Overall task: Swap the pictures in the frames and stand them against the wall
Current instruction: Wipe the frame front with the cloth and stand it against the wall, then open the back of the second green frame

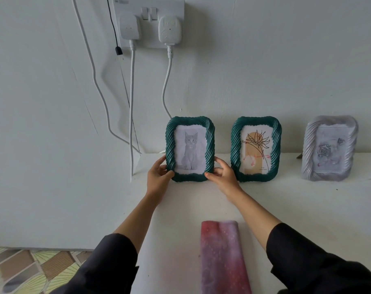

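Both hands on it: left hand (159, 174) and right hand (221, 174) clasp the lower corners of the green twisted-rim frame with the cat picture (189, 148), upright by the white wall (265, 71). Looks like the standing step; next, a gentle let-go. The matching green flower-print frame (256, 148) sits just beside, charger cables (132, 102) behind.

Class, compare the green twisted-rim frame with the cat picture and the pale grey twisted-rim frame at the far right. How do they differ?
The green twisted-rim cat frame is dark green; the pale grey twisted-rim frame is silvery. The green one shows a sitting cat, the grey one a rose. The left hand and right hand grip the green one; nobody touches the grey one. Both stand upright on the white table.
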`<state>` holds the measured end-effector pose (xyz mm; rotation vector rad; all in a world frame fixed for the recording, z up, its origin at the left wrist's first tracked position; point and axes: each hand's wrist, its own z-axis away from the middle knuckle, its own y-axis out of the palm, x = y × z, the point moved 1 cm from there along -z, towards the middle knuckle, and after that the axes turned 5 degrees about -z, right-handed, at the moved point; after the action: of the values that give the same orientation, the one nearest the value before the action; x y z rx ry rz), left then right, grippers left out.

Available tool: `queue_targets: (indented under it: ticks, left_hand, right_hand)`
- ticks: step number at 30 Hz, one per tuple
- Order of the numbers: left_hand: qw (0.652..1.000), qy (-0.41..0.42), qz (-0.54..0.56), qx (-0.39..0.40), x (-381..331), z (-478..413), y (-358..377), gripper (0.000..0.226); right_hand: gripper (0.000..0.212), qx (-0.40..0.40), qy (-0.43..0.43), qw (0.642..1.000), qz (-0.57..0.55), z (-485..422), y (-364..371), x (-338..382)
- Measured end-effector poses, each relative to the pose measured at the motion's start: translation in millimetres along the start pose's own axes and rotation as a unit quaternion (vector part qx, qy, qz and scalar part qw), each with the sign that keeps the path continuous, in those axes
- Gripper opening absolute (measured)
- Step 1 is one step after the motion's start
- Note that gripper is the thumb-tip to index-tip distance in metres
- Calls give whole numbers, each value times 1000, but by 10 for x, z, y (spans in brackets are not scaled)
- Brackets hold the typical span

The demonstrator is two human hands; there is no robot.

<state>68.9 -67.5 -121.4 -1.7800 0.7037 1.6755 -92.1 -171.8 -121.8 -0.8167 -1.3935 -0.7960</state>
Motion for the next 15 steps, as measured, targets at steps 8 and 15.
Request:
queue_targets:
  ticks: [8,15]
  left_hand:
    - [953,158,-163,-201,-301,257,292,45]
    - [899,360,-233,84,-785,512,1154,47]
  right_hand:
    - [64,4,55,988,144,244,-335,152]
    - [29,-239,-93,959,121,345,-1117,514]
